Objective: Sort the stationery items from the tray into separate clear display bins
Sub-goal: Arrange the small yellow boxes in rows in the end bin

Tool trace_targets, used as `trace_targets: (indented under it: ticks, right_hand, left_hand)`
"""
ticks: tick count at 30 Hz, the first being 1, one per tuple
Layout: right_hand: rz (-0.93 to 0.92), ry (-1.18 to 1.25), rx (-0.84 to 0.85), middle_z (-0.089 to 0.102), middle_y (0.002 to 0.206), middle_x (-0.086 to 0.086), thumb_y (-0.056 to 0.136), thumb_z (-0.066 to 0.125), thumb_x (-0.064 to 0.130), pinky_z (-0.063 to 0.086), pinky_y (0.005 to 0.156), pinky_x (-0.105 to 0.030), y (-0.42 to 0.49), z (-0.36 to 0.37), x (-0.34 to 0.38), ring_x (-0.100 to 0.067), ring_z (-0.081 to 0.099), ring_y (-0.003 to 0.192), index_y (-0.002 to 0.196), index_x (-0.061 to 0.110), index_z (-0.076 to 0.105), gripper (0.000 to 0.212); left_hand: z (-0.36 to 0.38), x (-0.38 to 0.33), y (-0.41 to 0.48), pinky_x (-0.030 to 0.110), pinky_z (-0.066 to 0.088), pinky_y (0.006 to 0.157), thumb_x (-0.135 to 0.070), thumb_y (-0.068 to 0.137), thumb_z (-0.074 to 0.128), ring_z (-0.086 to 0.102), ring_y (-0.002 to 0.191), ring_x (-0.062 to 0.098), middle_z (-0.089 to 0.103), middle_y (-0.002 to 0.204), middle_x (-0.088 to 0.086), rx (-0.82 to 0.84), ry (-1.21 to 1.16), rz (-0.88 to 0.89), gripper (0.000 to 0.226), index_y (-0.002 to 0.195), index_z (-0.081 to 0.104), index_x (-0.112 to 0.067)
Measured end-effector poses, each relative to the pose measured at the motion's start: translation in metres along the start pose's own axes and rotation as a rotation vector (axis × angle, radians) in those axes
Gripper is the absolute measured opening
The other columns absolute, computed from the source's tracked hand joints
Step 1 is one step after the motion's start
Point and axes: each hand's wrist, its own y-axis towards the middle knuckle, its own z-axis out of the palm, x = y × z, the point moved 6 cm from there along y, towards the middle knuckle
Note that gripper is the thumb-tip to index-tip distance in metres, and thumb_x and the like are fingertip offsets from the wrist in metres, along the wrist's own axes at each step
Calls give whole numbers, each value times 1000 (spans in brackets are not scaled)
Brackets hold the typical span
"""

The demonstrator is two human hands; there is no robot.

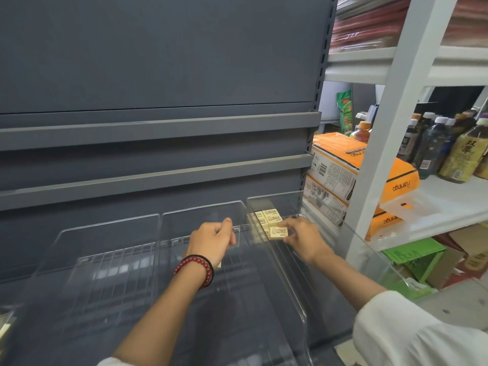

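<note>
Now: left hand [211,240] over middle clear bin [200,208], fingers curled, I can't tell if anything's inside. right hand [303,240] pinching yellow sticky-note pad [278,231] between thumb and fingertips, low in right bin [274,197], just in front of stacked pads [266,216]. Grey shelf [158,122] behind; white rack [396,101], bottles [435,143] far right.

Soft, even indoor light; pale glare streaked the clear bins [111,270] left of the gripped yellow pack [278,231], itself sharp; edges bowed and blurred.
</note>
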Motion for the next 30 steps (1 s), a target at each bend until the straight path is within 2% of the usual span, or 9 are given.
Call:
trace_targets:
  ticks: [3,7,9,12,16,19,23,25,30]
  right_hand:
    - [35,27,0,56,126,-7,88,65,3,45,100,-27,9,7,0,-20,59,107,123,16,64,37]
    - [62,102,7,56,110,-2,87,65,-3,45,98,-24,18,19,8,-15,55,93,118,12,64,35]
    - [86,154,-25,60,99,1,85,66,-4,50,94,-35,21,22,10,-18,60,89,104,16,65,28]
    - [92,125,-68,68,93,1,87,65,7,53,86,-36,21,21,9,-19,64,88,84,25,63,18]
    - [1,98,-16,70,103,5,93,62,22,52,92,-38,15,18,8,-14,64,97,93,29,69,10]
    - [-65,84,-51,65,114,8,94,59,32,48,94,-32,4,1,14,-10,59,105,109,27,69,18]
    - [-178,298,-163,68,106,13,91,64,27,48,84,-18,-17,-26,46,-1,62,93,106,26,70,16]
    - [-234,408,-132,70,98,14,88,69,24,44,74,-9,-28,-31,70,0,62,85,102,26,71,14]
    - [-412,456,42,68,97,10,74,82,28,41,69,-7,-50,-24,123,-4,61,83,107,26,71,34]
  left_hand:
    - [2,-1,2,22,39,61,-39,96,40,53,50,11,51,42,-7,5,11,18,51,53,58,-16]
    - [6,3,3,23,44,60,-41,95,45,51,50,12,49,43,-9,25,39,47,47,56,57,-17]
    - [7,7,3,19,43,51,-42,95,46,52,50,12,51,48,-8,31,73,45,44,60,60,-18]
    - [5,11,5,21,41,55,-41,95,45,53,53,12,53,51,-7,31,96,53,43,61,61,-21]
    - [-3,13,8,21,38,56,-39,96,45,55,56,10,55,51,-8,-31,42,58,41,63,62,-22]
    - [-7,11,9,24,41,61,-36,97,44,54,56,13,55,54,-6,-93,-123,74,40,64,60,-20]
    - [-16,4,11,24,41,59,-30,100,41,49,53,12,52,58,-5,-179,-388,80,38,67,54,-17]
    - [-20,-1,12,24,40,58,-28,100,40,48,53,11,51,59,-5,-207,-467,93,38,67,52,-17]
    - [-25,-10,8,17,40,57,-29,102,35,48,53,5,50,65,-4,-212,-514,121,37,71,50,-16]
